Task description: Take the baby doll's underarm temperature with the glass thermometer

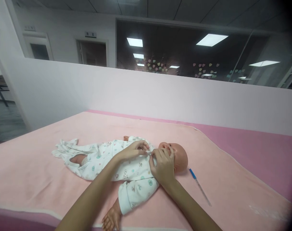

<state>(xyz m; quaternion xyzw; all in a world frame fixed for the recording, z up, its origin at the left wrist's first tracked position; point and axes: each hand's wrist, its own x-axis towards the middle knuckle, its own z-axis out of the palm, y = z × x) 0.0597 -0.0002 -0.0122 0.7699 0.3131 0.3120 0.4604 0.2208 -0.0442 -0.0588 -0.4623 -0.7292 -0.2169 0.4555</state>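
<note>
A baby doll (180,157) lies on its back, head to the right, in a white romper (130,171) with small printed figures. My left hand (136,150) rests over the doll's chest, fingers bent and pinched on the romper near the neckline. Close beside it, my right hand (163,163) is at the doll's neck and chin, its fingers closed on the same strip of white cloth. Whether that strip is a collar edge or a tie I cannot make out. The right hand covers part of the doll's face. One doll leg shows through the romper's opened leg.
To the right of the doll's head lies a thin clear stick with a blue end (196,178), perhaps a thermometer. A pale pink blanket (222,189) covers the pink padded surface (254,150). Behind it stands a low white wall (136,93) with a window above.
</note>
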